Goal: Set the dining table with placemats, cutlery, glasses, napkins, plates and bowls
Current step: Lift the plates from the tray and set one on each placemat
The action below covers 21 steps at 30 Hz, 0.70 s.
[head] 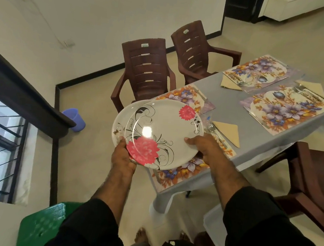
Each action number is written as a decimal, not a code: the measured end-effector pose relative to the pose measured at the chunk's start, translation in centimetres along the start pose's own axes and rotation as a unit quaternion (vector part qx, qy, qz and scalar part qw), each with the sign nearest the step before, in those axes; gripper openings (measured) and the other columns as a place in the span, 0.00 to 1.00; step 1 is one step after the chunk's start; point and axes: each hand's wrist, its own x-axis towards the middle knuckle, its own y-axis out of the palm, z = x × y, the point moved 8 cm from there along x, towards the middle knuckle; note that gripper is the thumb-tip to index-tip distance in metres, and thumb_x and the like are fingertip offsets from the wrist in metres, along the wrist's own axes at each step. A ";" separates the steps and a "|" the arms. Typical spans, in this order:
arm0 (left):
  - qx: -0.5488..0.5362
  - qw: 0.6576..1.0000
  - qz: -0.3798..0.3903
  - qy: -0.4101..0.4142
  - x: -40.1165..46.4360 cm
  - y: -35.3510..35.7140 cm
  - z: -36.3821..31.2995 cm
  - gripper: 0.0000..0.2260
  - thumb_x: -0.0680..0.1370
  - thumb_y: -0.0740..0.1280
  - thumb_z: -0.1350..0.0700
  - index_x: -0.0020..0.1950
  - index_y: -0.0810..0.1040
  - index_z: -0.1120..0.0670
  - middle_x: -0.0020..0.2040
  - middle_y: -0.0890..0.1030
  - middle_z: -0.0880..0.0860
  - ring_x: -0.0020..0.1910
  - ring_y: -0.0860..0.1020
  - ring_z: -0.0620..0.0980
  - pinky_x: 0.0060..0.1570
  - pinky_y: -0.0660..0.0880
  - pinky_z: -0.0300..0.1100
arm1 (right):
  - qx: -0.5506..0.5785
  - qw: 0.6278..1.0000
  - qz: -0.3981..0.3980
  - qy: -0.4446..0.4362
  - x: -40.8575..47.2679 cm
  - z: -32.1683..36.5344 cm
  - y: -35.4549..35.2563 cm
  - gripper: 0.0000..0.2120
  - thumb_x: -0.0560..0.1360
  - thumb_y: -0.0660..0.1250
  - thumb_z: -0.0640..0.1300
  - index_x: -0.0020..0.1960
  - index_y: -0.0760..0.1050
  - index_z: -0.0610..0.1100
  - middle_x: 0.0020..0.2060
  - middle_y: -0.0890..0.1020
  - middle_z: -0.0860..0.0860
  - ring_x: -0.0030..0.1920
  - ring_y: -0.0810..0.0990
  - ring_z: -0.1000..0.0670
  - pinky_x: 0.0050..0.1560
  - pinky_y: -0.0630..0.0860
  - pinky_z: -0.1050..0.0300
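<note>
Grey counter (227, 101) at right has mats, no plates yet. Left hand (124, 155) & right hand (200, 145) grip fanned plates (162, 134) by rims; top one could slide off if tilted.

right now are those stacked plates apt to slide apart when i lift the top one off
Probably somewhat: the top plate looks glossy, with glare on it, so likely slick. It already sits offset on the lower plates. They look rigid, so the right hand can likely lift by the rim.
</note>
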 end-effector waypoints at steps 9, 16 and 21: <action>0.009 0.997 -0.033 0.066 1.4 2.1 -4.7 0.08 0.84 0.69 0.49 0.57 0.81 0.53 0.53 0.88 0.59 0.49 0.88 0.60 0.56 0.83 0.66 | 0.169 0.979 0.008 -0.115 -1.0 4.3 1.9 0.18 0.75 0.75 0.33 0.63 0.81 0.43 0.52 0.88 0.44 0.51 0.87 0.40 0.49 0.86 0.41; 0.061 0.991 -0.022 0.120 1.9 6.8 -10.2 0.10 0.81 0.72 0.48 0.54 0.83 0.54 0.49 0.89 0.57 0.47 0.88 0.60 0.49 0.85 0.61 | 0.185 0.975 0.039 -0.117 -2.3 8.4 4.2 0.19 0.80 0.69 0.33 0.68 0.74 0.46 0.56 0.86 0.44 0.53 0.86 0.39 0.39 0.85 0.41; 0.149 0.968 -0.052 0.197 3.0 9.4 -14.0 0.16 0.81 0.72 0.47 0.64 0.82 0.56 0.49 0.86 0.52 0.44 0.87 0.52 0.41 0.86 0.48 | 0.179 0.973 -0.062 -0.129 -2.5 8.7 2.6 0.23 0.76 0.71 0.29 0.68 0.76 0.43 0.56 0.86 0.43 0.54 0.84 0.38 0.45 0.86 0.38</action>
